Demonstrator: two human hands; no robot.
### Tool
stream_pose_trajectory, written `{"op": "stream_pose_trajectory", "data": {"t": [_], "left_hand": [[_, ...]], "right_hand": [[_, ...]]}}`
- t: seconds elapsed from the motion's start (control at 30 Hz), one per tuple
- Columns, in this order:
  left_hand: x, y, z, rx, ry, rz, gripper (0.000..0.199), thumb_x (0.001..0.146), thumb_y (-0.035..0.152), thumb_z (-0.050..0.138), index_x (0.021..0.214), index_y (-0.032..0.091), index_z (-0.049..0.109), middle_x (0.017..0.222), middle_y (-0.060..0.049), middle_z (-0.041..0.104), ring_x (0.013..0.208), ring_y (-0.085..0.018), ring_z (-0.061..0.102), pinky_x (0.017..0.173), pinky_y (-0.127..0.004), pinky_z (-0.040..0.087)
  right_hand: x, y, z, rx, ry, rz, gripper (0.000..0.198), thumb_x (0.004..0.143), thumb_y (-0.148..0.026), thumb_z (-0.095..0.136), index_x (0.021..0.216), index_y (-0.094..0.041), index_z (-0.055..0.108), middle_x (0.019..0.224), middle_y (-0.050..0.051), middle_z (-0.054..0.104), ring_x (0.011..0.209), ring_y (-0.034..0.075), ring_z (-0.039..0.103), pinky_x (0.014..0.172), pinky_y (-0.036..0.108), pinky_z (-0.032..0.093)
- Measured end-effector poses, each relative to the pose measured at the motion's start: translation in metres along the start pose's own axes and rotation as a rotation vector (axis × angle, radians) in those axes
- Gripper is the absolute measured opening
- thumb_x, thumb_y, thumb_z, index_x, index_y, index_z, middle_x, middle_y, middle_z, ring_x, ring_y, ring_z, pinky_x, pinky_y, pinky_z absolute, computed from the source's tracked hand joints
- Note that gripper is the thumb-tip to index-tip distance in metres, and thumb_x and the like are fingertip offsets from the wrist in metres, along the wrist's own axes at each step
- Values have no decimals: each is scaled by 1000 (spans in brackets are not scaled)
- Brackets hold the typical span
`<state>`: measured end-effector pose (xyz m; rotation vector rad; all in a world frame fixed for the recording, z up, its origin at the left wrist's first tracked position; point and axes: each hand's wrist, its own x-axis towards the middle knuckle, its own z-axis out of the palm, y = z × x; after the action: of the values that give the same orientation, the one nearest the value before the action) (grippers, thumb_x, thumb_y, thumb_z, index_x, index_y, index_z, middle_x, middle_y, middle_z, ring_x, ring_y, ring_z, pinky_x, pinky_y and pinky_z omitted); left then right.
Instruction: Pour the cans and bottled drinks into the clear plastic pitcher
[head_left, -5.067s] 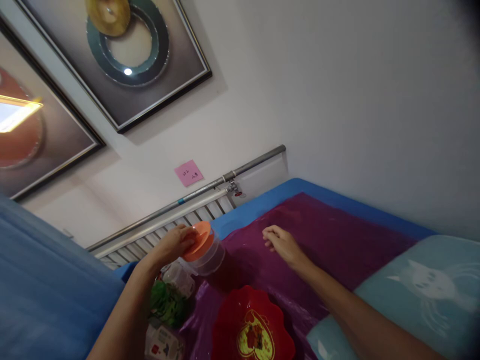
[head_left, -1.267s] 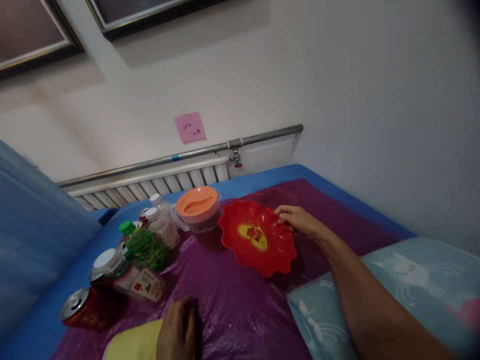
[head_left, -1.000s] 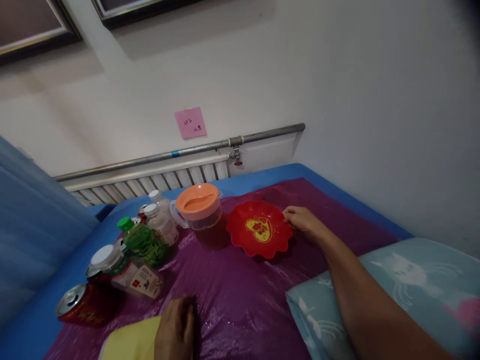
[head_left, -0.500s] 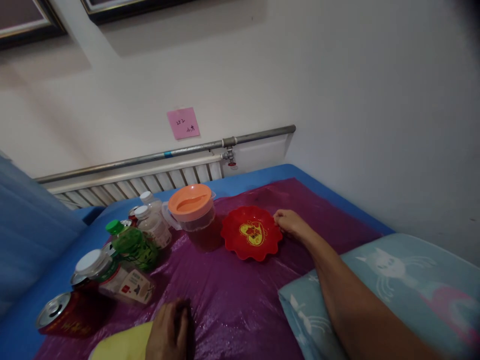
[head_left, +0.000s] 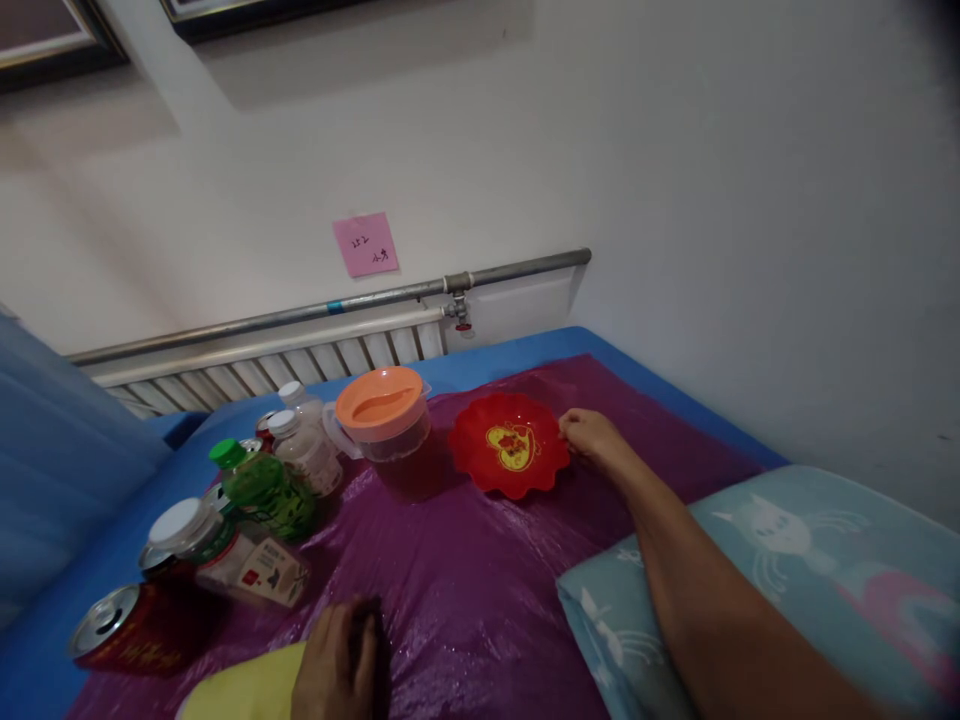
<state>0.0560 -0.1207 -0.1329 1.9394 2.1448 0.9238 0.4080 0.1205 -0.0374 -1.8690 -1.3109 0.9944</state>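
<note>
My right hand [head_left: 592, 437] pinches the right edge of a red scalloped plate [head_left: 472, 445] with a yellow printed picture in its centre. The plate looks slightly tilted over the purple plastic sheet [head_left: 465, 600]. Left of it stands a clear pitcher [head_left: 401, 445] with an orange lid and dark liquid inside. At the lower edge, my left hand [head_left: 335, 660] rests on the sheet with its fingers curled under. A yellow item [head_left: 247, 685] lies against that hand; whether the fingers hold anything is hidden.
On the left stand a red can [head_left: 142, 630], a white-capped bottle [head_left: 247, 565], a green bottle [head_left: 266, 490] and clear bottles [head_left: 307, 455]. A light blue cat-patterned cloth [head_left: 825, 560] lies at right. Behind are a radiator [head_left: 285, 375], a pipe [head_left: 405, 295] and the wall.
My right hand has moved the red plate slightly to the right and away from me, and the plate's tilt has changed a little. My left hand stays in place.
</note>
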Motion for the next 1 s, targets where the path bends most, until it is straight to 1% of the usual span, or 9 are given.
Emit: {"op": "stream_pose_trajectory", "data": {"t": [0.13,0.3,0.4,0.47,0.53,0.63,0.77,0.87,1.0], "left_hand": [[0,2,0,-10,10,-33,28,90,41,49,100,22,68,95,-6,72,91,-22,69,83,-37,56],[1,3,-1,-10,6,-25,28,89,41,49,99,23,68,94,-5,72,90,-22,69,81,-37,56],[0,11,0,-27,55,-38,26,88,41,50,97,23,67,92,-5,71,87,-22,68,80,-37,55],[-1,19,1,-48,104,-59,26,90,41,47,96,23,66,91,-5,70,87,-23,66,82,-38,53],[-2,26,2,-66,133,-80,26,90,40,45,96,24,65,92,-6,69,88,-23,65,84,-39,52],[-2,30,2,-76,133,-87,26,90,42,46,96,24,65,93,-6,69,89,-23,65,84,-39,52],[0,26,-1,-76,124,-72,27,89,42,47,97,24,65,93,-6,69,89,-23,66,84,-38,53],[0,23,-1,-74,107,-25,25,89,41,48,96,25,65,94,-6,70,89,-23,66,83,-38,53],[-1,23,1,-72,155,-16,24,90,39,45,95,26,65,94,-5,69,90,-23,66,83,-38,53]], "right_hand": [[-3,-6,-4,62,11,8,11,80,-13,48,76,-19,56,41,-9,39,34,8,35,39,21,28],[-9,-7,4,19,-100,41,15,93,-22,50,79,-17,55,47,-9,42,35,5,35,37,19,28],[-13,-4,11,-61,-167,90,23,97,-35,54,88,-14,59,62,-6,53,42,5,42,41,17,36],[-14,-3,14,-112,-191,117,25,97,-38,55,94,-13,61,73,-3,58,50,6,50,46,19,44],[-15,-2,15,-151,-198,126,25,97,-37,54,98,-14,61,77,-2,60,54,7,53,49,20,46],[-16,-2,13,-188,-196,113,23,97,-36,53,96,-14,61,67,-4,58,45,5,46,42,18,40],[-17,-2,12,-225,-194,75,12,91,-21,52,84,-15,61,44,-6,50,32,7,38,36,19,30],[-17,-2,15,-255,-180,39,12,85,-14,49,82,-18,60,38,-6,46,30,8,39,36,20,31],[-19,-3,13,-337,-146,-19,12,83,-14,49,81,-17,61,41,-3,51,34,11,46,41,22,35]]}}
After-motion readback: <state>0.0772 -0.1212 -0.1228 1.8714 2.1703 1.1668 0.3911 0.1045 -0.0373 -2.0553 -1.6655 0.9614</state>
